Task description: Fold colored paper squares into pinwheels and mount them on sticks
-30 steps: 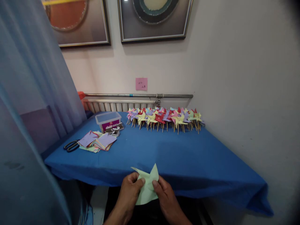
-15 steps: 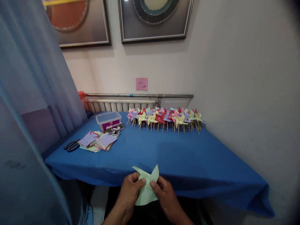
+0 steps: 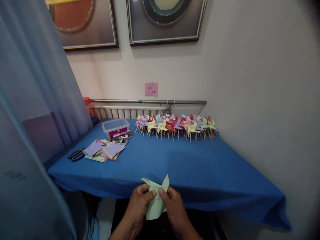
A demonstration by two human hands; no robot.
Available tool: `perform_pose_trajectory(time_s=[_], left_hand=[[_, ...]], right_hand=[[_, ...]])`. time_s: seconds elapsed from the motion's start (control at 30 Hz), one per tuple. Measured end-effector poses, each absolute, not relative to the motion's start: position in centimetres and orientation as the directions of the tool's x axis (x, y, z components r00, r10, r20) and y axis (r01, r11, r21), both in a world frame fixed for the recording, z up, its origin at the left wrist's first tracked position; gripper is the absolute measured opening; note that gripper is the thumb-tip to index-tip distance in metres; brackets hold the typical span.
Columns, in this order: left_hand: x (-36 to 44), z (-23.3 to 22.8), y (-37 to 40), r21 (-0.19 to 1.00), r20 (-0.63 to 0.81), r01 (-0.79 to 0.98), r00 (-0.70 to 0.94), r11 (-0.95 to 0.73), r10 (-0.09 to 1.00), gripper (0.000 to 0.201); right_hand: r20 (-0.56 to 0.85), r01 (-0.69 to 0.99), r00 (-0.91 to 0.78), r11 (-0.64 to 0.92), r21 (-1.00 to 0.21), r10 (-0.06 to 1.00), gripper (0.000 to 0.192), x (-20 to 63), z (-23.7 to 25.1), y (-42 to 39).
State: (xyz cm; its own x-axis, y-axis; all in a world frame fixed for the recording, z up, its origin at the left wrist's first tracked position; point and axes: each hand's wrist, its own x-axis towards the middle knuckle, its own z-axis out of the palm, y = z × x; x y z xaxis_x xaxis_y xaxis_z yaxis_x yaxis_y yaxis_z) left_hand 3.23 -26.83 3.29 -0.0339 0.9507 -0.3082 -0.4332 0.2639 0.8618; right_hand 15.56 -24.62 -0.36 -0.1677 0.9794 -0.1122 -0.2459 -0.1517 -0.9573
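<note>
Between my two hands, just off the table's front edge, is a pale green sheet of pinwheel paper [image 3: 155, 208]. Its two upper corners stick up as points and its lower part hangs curved. My left hand [image 3: 140, 203] pinches it from the left, thumb on the front face and fingers behind. From the other side my right hand [image 3: 173, 203] grips it the same way, its thumb pressed near the middle of the sheet close to the left thumb. The fingers behind the paper are partly hidden.
Many finished paper pinwheels [image 3: 172, 126] on sticks stand at the back of the blue-covered table [image 3: 150, 160]. At left are stacks of coloured paper [image 3: 112, 150], black-handled scissors [image 3: 77, 155], small metal-looking boxes [image 3: 123, 140] and a clear plastic tub [image 3: 115, 126]. A blue curtain [image 3: 37, 116] hangs left.
My right thumb has slid slightly up and left towards the centre of the sheet. The sheet's lower right part has drawn in a little. My left hand holds nearly still.
</note>
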Motion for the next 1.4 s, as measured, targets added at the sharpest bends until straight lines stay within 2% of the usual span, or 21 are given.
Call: perform_pose_trajectory(time_s=[0.37, 0.47, 0.6, 0.73, 1.0, 1.17, 1.23, 1.27, 1.33, 1.4], left_hand=[[3.3, 3.5, -26.9, 0.83, -0.308, -0.493, -0.019, 0.259, 0.951, 0.041], [3.1, 3.3, -26.8, 0.854, -0.3, -0.453, -0.026, 0.256, 0.954, 0.04], [3.0, 2.7, -26.6, 0.906, -0.293, -0.341, -0.079, 0.25, 0.953, 0.032], [3.0, 2.5, -26.5, 0.917, -0.288, -0.319, -0.114, 0.24, 0.951, 0.03], [1.7, 1.5, -25.8, 0.908, -0.282, -0.324, 0.0, 0.267, 0.959, 0.034], [1.6, 2.0, -25.4, 0.853, -0.343, -0.454, -0.114, 0.258, 0.932, 0.036], [1.6, 2.4, -25.5, 0.834, -0.338, -0.499, -0.129, 0.233, 0.932, 0.036], [1.7, 2.5, -25.5, 0.827, -0.334, -0.516, -0.136, 0.221, 0.933, 0.035], [1.8, 2.7, -25.6, 0.815, -0.328, -0.541, -0.136, 0.207, 0.935, 0.033], [2.1, 2.8, -25.7, 0.805, -0.32, -0.558, -0.12, 0.203, 0.94, 0.031]], right_hand=[[-0.092, -0.179, -0.11, -0.111, -0.978, 0.99, 0.063, 15.3, -0.2, -24.5], [-0.089, -0.16, -0.106, -0.105, -0.981, 0.99, 0.063, 15.4, -0.1, -24.5], [-0.092, -0.161, -0.146, -0.116, -0.98, 0.985, 0.062, 15.5, 0.2, -24.5], [-0.082, -0.165, -0.179, -0.112, -0.98, 0.98, 0.06, 15.8, 0.3, -24.6], [-0.099, -0.141, -0.359, -0.159, -0.977, 0.928, 0.049, 16.6, 0.4, -23.5], [0.06, -0.077, -0.174, 0.047, -0.996, 0.983, 0.041, 17.8, -0.1, -24.0], [0.157, 0.042, -0.184, 0.167, -0.985, 0.97, 0.047, 18.5, -0.9, -24.7], [0.247, 0.141, -0.215, 0.28, -0.949, 0.945, 0.048, 18.8, -1.3, -25.2], [0.463, 0.337, -0.271, 0.533, -0.776, 0.844, 0.047, 19.2, -2.0, -25.9], [0.63, 0.468, -0.319, 0.696, -0.544, 0.708, 0.046, 19.3, -2.5, -26.2]])
